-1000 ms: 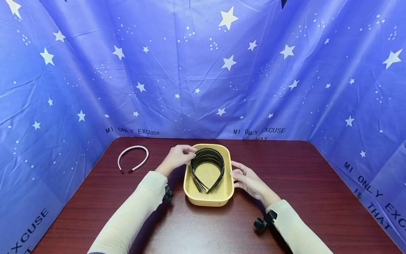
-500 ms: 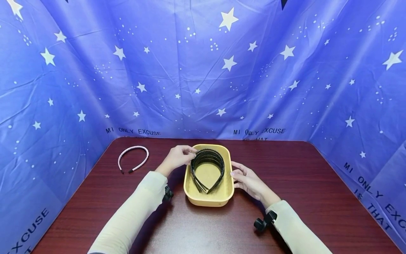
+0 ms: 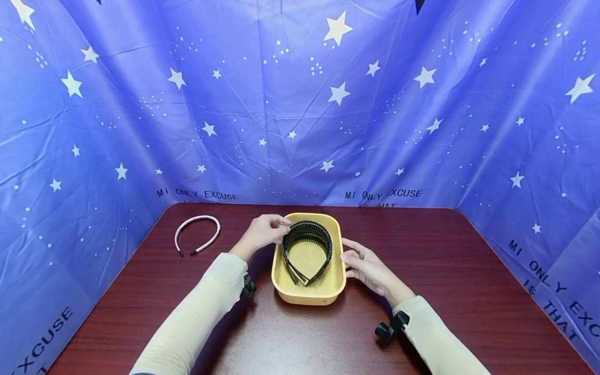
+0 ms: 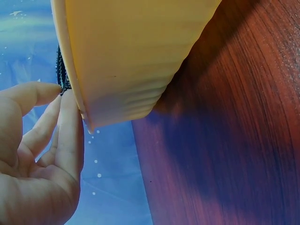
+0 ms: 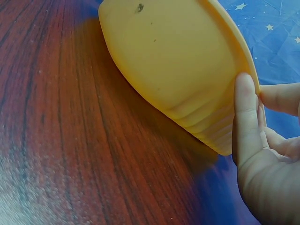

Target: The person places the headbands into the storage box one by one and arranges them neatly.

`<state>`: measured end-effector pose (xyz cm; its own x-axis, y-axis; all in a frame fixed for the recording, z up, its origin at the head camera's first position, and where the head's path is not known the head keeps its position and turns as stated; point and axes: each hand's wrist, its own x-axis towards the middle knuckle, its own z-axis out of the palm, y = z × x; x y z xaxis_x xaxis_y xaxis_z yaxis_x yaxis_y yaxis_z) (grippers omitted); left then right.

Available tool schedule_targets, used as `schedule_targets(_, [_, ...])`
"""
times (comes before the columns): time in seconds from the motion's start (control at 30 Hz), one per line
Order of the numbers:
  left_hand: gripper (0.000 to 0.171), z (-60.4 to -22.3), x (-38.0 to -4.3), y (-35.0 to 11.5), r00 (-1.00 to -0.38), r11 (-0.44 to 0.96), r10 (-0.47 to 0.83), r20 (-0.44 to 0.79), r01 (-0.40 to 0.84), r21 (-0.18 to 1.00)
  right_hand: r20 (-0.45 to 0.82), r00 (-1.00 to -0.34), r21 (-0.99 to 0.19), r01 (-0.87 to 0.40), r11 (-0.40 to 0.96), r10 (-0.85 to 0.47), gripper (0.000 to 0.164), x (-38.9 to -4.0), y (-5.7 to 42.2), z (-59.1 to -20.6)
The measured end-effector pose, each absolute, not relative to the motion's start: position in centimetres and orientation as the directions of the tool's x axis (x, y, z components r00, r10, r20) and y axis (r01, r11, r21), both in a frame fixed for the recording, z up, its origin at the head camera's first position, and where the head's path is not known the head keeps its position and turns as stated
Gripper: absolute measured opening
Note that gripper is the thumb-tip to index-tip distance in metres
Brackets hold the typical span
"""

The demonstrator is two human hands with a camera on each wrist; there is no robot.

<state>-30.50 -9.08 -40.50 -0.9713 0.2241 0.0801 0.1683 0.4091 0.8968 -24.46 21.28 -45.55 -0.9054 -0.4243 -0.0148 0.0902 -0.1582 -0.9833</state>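
A yellow plastic tub (image 3: 309, 299) stands on the table in the head view, with several black toothed headbands (image 3: 307, 229) stacked inside it. Their crossed ends point toward the near side. My left hand (image 3: 262, 232) reaches over the tub's left rim and pinches the black headband (image 4: 63, 75) between thumb and fingertips, as the left wrist view also shows. On the opposite side, my right hand (image 3: 367, 268) holds the tub's right rim, one finger (image 5: 245, 103) lying along the outer wall and the thumb at the edge.
A pale pink headband (image 3: 201, 221) with black tips lies on the dark red wooden table (image 3: 445, 271), left of the tub. A blue star-print curtain (image 3: 281, 104) hangs behind the table and along both sides.
The top of the black headband stack has sunk slightly, its bands now closer together. Both hands and the tub stay in place.
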Motion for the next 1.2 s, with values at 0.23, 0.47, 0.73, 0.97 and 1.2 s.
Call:
schedule_targets(0.23, [0.022,-40.5,-30.5,-9.0,-0.971,0.409,0.224,0.079,0.167,0.897,-0.012,-0.906,-0.983,0.089,-0.162,-0.423,0.064,-24.5,21.3,-45.6])
schedule_targets(0.47, [0.023,-40.3,-30.4,-9.2,-0.970,0.391,0.229,0.085,0.172,0.904,-0.012,-0.904,-0.983,0.088,-0.159,-0.427,0.064,-24.5,21.3,-45.5])
schedule_targets(0.73, [0.026,-40.0,-30.7,-9.8,-0.968,0.358,0.229,0.101,0.180,0.916,-0.015,-0.905,-0.984,0.088,-0.153,-0.425,0.064,-24.4,21.2,-45.2])
schedule_targets(0.97, [0.028,-39.1,-30.8,-11.4,-0.970,0.372,0.205,0.127,0.197,0.907,-0.016,-0.906,-0.984,0.088,-0.152,-0.424,0.065,-24.3,21.2,-45.1])
schedule_targets(1.2, [0.026,-38.6,-31.2,-14.1,-0.976,0.427,0.149,0.161,0.210,0.880,-0.021,-0.906,-0.984,0.094,-0.154,-0.423,0.065,-24.3,21.2,-45.1])
